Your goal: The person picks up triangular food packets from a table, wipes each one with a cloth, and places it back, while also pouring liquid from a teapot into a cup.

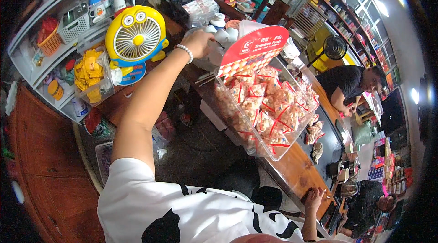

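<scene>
My left hand (198,43), with a pale bead bracelet (184,53) at its wrist, reaches over a clear container that holds small white cups (222,35). Its fingers bend down beside the cups, near a thin dark piece (218,43); whether they grip anything is unclear. Right of it stands a large clear plastic tub (273,157) full of small snack packets (267,106), its red printed card (255,42) upright at the back. My right hand (313,197) rests by the edge of the wooden tea table (291,167), fingers partly curled, with its grip hard to make out.
A yellow cartoon-shaped fan (138,37) stands left of my arm, beside a clear box of yellow packets (90,73). White shelves (30,68) rise at far left. Across the table sit two people (345,85). Loose packets (314,131) lie on the dark tea tray (326,143).
</scene>
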Tool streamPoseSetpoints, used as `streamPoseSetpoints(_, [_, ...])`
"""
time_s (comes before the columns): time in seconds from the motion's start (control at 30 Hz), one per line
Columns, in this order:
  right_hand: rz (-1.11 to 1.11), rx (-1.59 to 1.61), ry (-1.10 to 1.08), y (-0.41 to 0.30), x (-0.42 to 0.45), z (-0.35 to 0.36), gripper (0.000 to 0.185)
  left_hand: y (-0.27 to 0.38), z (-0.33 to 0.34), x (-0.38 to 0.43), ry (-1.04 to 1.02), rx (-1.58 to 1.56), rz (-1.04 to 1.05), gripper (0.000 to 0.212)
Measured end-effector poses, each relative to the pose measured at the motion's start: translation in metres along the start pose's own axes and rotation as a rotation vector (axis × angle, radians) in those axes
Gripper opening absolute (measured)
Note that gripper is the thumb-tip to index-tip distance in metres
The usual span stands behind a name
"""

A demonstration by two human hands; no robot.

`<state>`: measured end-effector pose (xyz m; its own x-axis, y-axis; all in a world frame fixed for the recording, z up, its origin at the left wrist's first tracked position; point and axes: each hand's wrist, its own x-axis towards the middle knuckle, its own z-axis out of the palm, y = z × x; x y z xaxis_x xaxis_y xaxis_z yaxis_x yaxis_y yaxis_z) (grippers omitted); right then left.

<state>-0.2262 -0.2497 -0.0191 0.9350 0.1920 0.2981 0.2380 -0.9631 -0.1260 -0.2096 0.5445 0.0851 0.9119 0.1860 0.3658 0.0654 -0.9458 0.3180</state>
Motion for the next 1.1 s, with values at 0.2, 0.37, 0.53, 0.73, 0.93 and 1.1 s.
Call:
streamPoseSetpoints(0.2, [-0.038, -0.018, 0.013, 0.012, 0.001, 0.001, 0.025, -0.003, -0.010, 0.000, 0.359, -0.093, -0.200, 0.028])
streamPoseSetpoints(0.37, [-0.065, 0.027, 0.044, 0.000, 0.005, -0.004, 0.033, 0.014, -0.031, -0.023, 0.507, -0.819, -0.360, 0.031])
streamPoseSetpoints(0.53, [-0.028, 0.103, 0.117, -0.011, 0.016, -0.005, 0.018, -0.026, -0.089, -0.085, 0.668, -1.562, -0.417, 0.028])
streamPoseSetpoints(0.73, [-0.003, 0.111, 0.155, 0.009, 0.011, -0.013, 0.016, 0.069, -0.111, -0.134, 0.454, -1.989, -0.095, 0.047])
streamPoseSetpoints(0.93, [0.129, 0.412, 0.285, 0.048, 0.050, 0.000, 0.025, 0.205, -0.130, -0.159, 0.129, -1.987, 0.139, 0.081])
streamPoseSetpoints(1.1, [0.464, 0.534, 0.602, 0.136, 0.086, 0.026, 0.049, 0.355, -0.053, -0.138, -0.477, -2.135, 0.024, 0.070])
